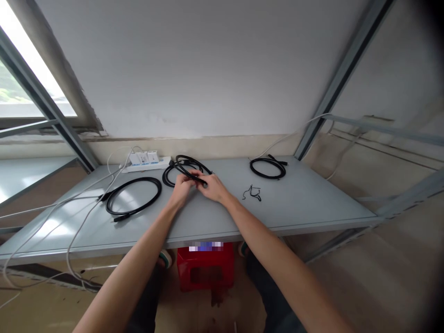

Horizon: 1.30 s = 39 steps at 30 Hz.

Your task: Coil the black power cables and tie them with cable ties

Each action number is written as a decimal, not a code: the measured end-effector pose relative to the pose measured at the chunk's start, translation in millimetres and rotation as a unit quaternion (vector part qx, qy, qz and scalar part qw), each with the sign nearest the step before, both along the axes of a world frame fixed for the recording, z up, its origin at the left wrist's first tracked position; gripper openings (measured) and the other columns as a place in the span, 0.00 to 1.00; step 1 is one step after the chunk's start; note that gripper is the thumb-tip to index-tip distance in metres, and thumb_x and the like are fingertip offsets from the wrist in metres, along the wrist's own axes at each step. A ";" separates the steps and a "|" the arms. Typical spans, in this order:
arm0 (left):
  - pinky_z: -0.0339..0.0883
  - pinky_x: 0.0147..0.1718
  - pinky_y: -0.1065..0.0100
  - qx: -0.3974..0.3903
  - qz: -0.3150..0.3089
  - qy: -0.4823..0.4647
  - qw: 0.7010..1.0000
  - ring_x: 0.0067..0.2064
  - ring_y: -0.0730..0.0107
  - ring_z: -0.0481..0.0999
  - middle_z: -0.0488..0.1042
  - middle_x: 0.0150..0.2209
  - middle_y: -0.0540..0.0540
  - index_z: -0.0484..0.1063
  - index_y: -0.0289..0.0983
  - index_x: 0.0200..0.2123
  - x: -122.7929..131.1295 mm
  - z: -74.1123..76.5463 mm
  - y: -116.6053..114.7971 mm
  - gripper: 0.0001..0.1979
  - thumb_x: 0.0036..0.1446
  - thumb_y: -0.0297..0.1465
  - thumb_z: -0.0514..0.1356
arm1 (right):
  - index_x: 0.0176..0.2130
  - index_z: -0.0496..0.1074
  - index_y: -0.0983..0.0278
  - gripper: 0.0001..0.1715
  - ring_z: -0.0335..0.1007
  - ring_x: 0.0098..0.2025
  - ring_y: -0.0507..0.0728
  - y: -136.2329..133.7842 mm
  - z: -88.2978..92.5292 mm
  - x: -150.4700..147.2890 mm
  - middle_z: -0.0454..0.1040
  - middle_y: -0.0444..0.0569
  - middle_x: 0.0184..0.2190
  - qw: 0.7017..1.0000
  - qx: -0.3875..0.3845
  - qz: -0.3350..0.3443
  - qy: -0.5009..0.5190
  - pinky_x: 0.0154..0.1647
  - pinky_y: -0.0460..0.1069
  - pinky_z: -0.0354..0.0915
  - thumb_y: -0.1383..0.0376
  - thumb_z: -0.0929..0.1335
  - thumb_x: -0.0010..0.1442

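Note:
Both of my hands meet over a coiled black cable [185, 167] near the middle of the grey shelf [305, 203]. My left hand [182, 187] pinches the cable's strands from the left. My right hand [212, 186] grips the same strands from the right, fingers closed. The cable's loops rise behind my fingers toward the wall. Part of the coil is hidden under my hands.
A second black cable loop [133, 196] lies left of my hands, a third coil [268, 167] at the back right. A white power strip [145, 162] with plugs sits by the wall, white cords [69, 208] trailing off left. Small black ties [252, 193] lie right. A red stool [205, 268] stands below.

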<state>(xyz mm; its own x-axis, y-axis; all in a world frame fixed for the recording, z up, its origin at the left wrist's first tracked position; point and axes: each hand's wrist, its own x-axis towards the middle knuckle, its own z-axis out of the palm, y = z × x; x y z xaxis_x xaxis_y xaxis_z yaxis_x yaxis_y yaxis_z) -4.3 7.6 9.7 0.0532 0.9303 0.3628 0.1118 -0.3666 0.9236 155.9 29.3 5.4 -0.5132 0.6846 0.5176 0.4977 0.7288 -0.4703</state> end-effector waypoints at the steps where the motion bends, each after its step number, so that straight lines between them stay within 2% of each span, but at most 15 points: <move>1: 0.74 0.48 0.59 -0.007 -0.002 -0.016 1.000 0.43 0.59 0.79 0.81 0.41 0.43 0.79 0.34 0.43 -0.7 -1.0 1.0 0.23 0.42 0.26 0.54 | 0.45 0.81 0.64 0.14 0.73 0.31 0.55 0.1 -0.6 -0.5 0.81 0.48 0.33 1.000 -0.003 0.003 0.002 0.38 0.47 0.64 0.70 0.67 0.63; 5: 0.72 0.38 0.65 0.033 -0.016 -0.049 0.998 0.37 0.64 0.77 0.79 0.36 0.45 0.79 0.34 0.35 -0.2 -1.9 2.6 0.19 0.39 0.25 0.56 | 0.41 0.83 0.65 0.13 0.72 0.29 0.55 2.7 -3.4 -2.1 0.80 0.48 0.30 0.999 -0.019 0.012 0.025 0.36 0.47 0.64 0.70 0.68 0.62; 9: 0.68 0.34 0.68 0.058 0.013 -0.047 0.997 0.34 0.67 0.73 0.76 0.31 0.47 0.78 0.34 0.31 2.7 -1.2 2.2 0.14 0.40 0.25 0.56 | 0.40 0.84 0.66 0.13 0.72 0.29 0.54 4.6 -3.7 -2.0 0.78 0.47 0.27 0.998 -0.029 0.017 0.054 0.34 0.46 0.62 0.70 0.69 0.60; 11: 0.68 0.35 0.67 0.055 0.026 -0.042 0.997 0.33 0.67 0.73 0.75 0.29 0.48 0.76 0.35 0.31 3.1 -1.8 2.7 0.13 0.41 0.25 0.56 | 0.40 0.85 0.68 0.14 0.71 0.28 0.53 4.6 -2.8 -1.2 0.78 0.46 0.26 0.997 -0.035 0.017 0.066 0.33 0.46 0.61 0.70 0.69 0.59; 14: 0.70 0.42 0.64 0.061 0.032 -0.026 0.997 0.39 0.64 0.76 0.77 0.33 0.47 0.76 0.35 0.34 2.6 -2.8 3.6 0.14 0.41 0.25 0.57 | 0.42 0.85 0.69 0.16 0.70 0.28 0.53 4.6 -1.1 0.4 0.78 0.45 0.27 0.995 -0.046 0.006 0.084 0.34 0.46 0.62 0.70 0.69 0.58; 19: 0.70 0.50 0.62 0.060 -0.050 -0.009 0.997 0.47 0.60 0.77 0.80 0.42 0.45 0.79 0.35 0.41 3.0 -3.0 3.5 0.22 0.40 0.24 0.57 | 0.43 0.85 0.68 0.19 0.75 0.34 0.56 7.4 -2.7 1.1 0.83 0.48 0.36 0.991 -0.065 0.022 0.117 0.41 0.48 0.66 0.72 0.67 0.56; 22: 0.71 0.48 0.62 0.053 -0.058 -0.008 0.997 0.45 0.60 0.77 0.80 0.41 0.45 0.80 0.35 0.39 3.3 -3.5 4.1 0.21 0.40 0.24 0.56 | 0.38 0.85 0.68 0.16 0.75 0.33 0.57 10.5 -5.2 0.9 0.82 0.48 0.31 0.989 -0.076 0.027 0.122 0.40 0.48 0.67 0.71 0.68 0.55; 29: 0.71 0.34 0.67 -0.008 -0.005 -0.077 0.997 0.31 0.68 0.75 0.78 0.28 0.48 0.80 0.33 0.34 2.1 -5.7 8.2 0.17 0.39 0.25 0.57 | 0.34 0.86 0.67 0.14 0.78 0.36 0.60 10.6 -1.3 2.6 0.81 0.45 0.27 0.971 -0.155 0.057 0.172 0.40 0.49 0.69 0.64 0.69 0.55; 34: 0.72 0.36 0.66 0.016 0.005 -0.090 0.996 0.33 0.66 0.77 0.79 0.27 0.47 0.80 0.33 0.30 -3.6 -6.7 11.0 0.10 0.42 0.26 0.62 | 0.33 0.86 0.64 0.13 0.81 0.42 0.61 10.8 0.8 3.8 0.84 0.47 0.32 0.953 -0.190 0.068 0.224 0.50 0.53 0.71 0.66 0.69 0.53; 36: 0.73 0.37 0.66 0.021 -0.002 -0.094 0.995 0.33 0.66 0.77 0.79 0.28 0.47 0.80 0.33 0.30 -4.0 -4.6 9.1 0.09 0.42 0.26 0.62 | 0.33 0.86 0.64 0.12 0.81 0.41 0.61 11.8 -0.4 3.5 0.84 0.48 0.32 0.954 -0.192 0.062 0.222 0.49 0.53 0.71 0.65 0.70 0.53; 39: 0.71 0.34 0.67 0.015 -0.033 -0.101 0.994 0.31 0.68 0.76 0.79 0.29 0.47 0.82 0.33 0.33 -1.0 0.2 3.3 0.14 0.40 0.25 0.61 | 0.33 0.85 0.66 0.12 0.80 0.36 0.59 13.3 -3.1 2.5 0.83 0.47 0.29 0.964 -0.176 0.059 0.191 0.43 0.50 0.70 0.65 0.71 0.54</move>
